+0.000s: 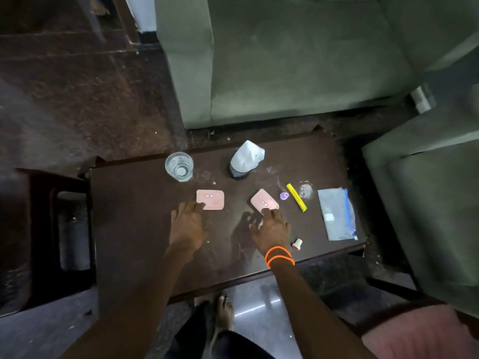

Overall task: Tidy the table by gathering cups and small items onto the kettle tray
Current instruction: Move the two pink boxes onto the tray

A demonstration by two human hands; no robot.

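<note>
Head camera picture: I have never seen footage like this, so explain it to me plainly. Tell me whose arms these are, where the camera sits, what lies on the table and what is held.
There is no machine here. A person wears one wide-angle camera on the head, looking down at their own arms over a dark table.

The left hand touches the near edge of a pink card. The right hand, with orange bands at the wrist, touches a second pink card. Neither card is lifted; both lie flat, and the fingers look fairly straight.

Also on the table: a clear glass, a dark bottle under a white wrap, a small purple cap, a yellow marker, a zip bag and a small white and red stopper. No kettle tray is in view.
</note>
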